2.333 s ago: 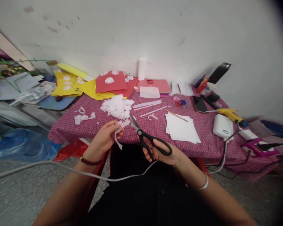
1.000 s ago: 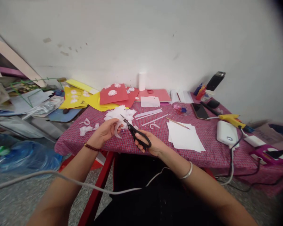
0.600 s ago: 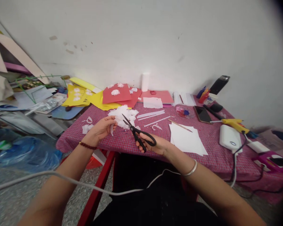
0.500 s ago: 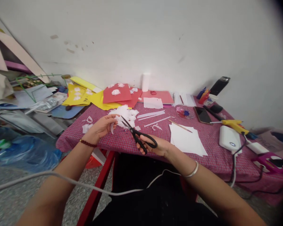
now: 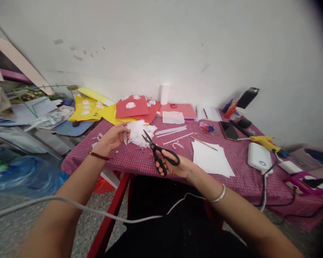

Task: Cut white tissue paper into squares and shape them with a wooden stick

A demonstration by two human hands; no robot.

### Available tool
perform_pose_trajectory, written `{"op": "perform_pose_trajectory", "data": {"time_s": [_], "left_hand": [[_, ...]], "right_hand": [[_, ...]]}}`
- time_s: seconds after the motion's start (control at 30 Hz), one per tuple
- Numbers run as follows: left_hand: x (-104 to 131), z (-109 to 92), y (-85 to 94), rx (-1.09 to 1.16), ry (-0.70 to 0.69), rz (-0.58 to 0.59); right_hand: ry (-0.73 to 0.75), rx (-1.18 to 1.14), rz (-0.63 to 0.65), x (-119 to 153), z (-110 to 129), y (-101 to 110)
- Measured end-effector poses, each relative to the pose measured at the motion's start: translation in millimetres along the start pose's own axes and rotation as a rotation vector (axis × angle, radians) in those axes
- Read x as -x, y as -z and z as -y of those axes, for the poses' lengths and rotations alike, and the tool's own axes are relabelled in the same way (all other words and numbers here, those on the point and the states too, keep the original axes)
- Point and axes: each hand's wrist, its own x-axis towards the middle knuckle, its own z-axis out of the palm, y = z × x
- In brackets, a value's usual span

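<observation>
My right hand has its fingers in the handles of black scissors, whose blades are parted and point up and left. Between the fingers of my left hand is a small white paper piece. That hand is at the left edge of a pile of white paper scraps. Right of the pile lie white paper strips and a curled scrap. The scissor tips are over the pile's right side, with nothing visible between the blades.
White sheets with a pencil lie on the right of the checked cloth. Beyond them are a phone, a yellow glue gun and a white power bank. Red cards lie at the back. A white cable crosses in front.
My left hand has moved slightly left and up, away from the scissors, with the paper piece. The scissor blades have opened wider.
</observation>
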Motion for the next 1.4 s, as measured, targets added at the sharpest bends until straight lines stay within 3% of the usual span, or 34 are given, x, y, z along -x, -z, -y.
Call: {"op": "perform_pose_trajectory", "data": {"time_s": [0.23,0.37,0.77,0.9,1.07,1.2,1.4], "left_hand": [[8,9,-8.9,-0.263,0.049,0.205],[7,10,-9.2,-0.324,0.034,0.247],[-9,9,-15.7,-0.469,0.055,0.073],[-6,9,-14.4,-0.342,0.087,0.010],[3,12,-1.5,-0.207,0.105,0.023],[3,12,7.9,-0.230,0.021,0.011],[-1,12,7.4,-0.268,-0.127,-0.015]], "right_hand": [[0.074,0.159,-0.007,-6,-2,-8],[0.093,0.186,-0.007,-8,0,-10],[0.187,0.382,-0.203,-21,3,-14],[0.192,0.325,-0.223,-24,2,-7],[0.141,0.161,-0.178,-22,4,-1],[0.052,0.022,-0.095,-14,10,-1],[0.006,0.106,-0.036,-7,7,-1]]}}
